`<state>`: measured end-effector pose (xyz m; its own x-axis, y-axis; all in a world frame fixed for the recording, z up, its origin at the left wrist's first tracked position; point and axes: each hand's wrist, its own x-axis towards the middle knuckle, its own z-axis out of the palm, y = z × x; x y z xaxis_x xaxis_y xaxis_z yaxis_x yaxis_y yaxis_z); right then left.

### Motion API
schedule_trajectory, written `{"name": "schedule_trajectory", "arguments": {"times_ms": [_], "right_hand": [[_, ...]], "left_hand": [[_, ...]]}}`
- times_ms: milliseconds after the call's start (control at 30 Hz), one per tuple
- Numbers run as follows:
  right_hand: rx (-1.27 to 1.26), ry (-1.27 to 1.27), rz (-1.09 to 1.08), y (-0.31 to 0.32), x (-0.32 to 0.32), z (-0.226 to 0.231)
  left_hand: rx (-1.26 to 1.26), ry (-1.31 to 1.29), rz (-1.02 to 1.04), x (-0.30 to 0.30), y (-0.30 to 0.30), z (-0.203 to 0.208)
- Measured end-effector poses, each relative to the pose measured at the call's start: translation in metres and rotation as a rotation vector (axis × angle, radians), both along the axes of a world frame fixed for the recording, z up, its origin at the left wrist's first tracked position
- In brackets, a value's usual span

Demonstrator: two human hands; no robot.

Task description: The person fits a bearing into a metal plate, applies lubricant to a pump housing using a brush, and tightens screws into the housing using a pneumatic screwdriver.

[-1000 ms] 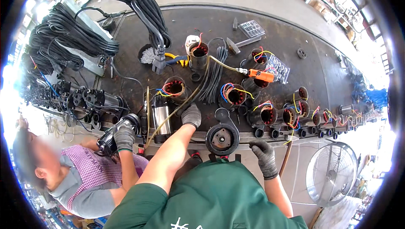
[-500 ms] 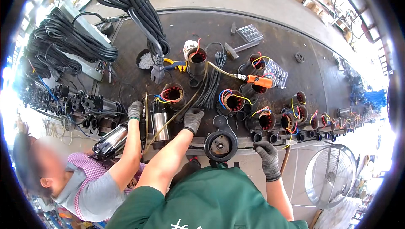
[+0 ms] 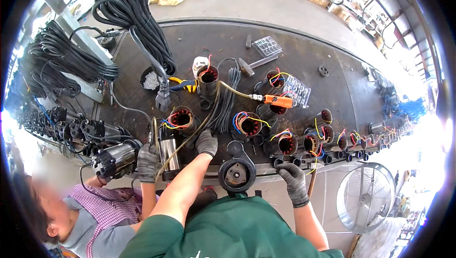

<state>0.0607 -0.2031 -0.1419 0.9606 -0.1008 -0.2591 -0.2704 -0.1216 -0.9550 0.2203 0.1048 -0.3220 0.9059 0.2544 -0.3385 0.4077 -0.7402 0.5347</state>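
Observation:
My left hand (image 3: 207, 143), in a grey glove, is on the dark table between a shiny steel motor casing (image 3: 169, 152) and a grey cable bundle (image 3: 227, 99). Its fingers curl downward, and whatever lies under them is hidden. My right hand (image 3: 293, 182), also gloved, hangs at the table's front edge beside small black rings (image 3: 278, 163). Its fingers are loosely bent, with nothing visible in them. Between my hands a black round motor end with a metal plate (image 3: 236, 175) stands at the edge. Behind it sits an open stator housing (image 3: 248, 125) with coloured wires.
At left, a co-worker's gloved hand (image 3: 148, 163) is beside a steel pump motor (image 3: 116, 160). A thick black cable coil (image 3: 135, 15) hangs above. An orange air tool (image 3: 278, 101), a hammer (image 3: 256, 64) and several wired stators (image 3: 287, 144) lie about; a large fan (image 3: 365, 198) stands right.
The co-worker's hand has drawn back toward the front edge, and the steel pump motor beside it has tilted flatter. My hands have barely moved; the whole view has shifted slightly.

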Motion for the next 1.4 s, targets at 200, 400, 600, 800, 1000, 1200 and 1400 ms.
{"name": "schedule_trajectory", "arguments": {"times_ms": [200,400,600,800,1000,1200,1400], "right_hand": [[-0.172,-0.123,0.129,-0.002,0.078,0.015],[-0.925,-0.702,0.325,0.001,0.217,0.041],[-1.427,-0.6,0.836,0.011,0.272,0.04],[-1.286,-0.54,0.713,0.007,0.277,0.038],[-0.95,-0.376,0.593,-0.019,0.3,0.021],[-1.365,-0.452,0.828,-0.04,0.29,0.022],[-1.155,-0.354,0.774,-0.048,0.294,0.012]], "left_hand": [[-0.074,-0.175,-0.045,-0.016,0.014,-0.004],[-1.09,0.059,0.568,-0.063,0.018,0.044],[-1.539,-0.15,0.667,-0.157,0.038,0.067],[-1.472,-0.147,0.677,-0.238,0.044,0.095],[-1.444,-0.25,0.836,-0.281,0.032,0.106],[-1.54,-0.352,0.91,-0.3,0.016,0.131],[-1.621,-0.333,0.805,-0.291,-0.007,0.161]]}}
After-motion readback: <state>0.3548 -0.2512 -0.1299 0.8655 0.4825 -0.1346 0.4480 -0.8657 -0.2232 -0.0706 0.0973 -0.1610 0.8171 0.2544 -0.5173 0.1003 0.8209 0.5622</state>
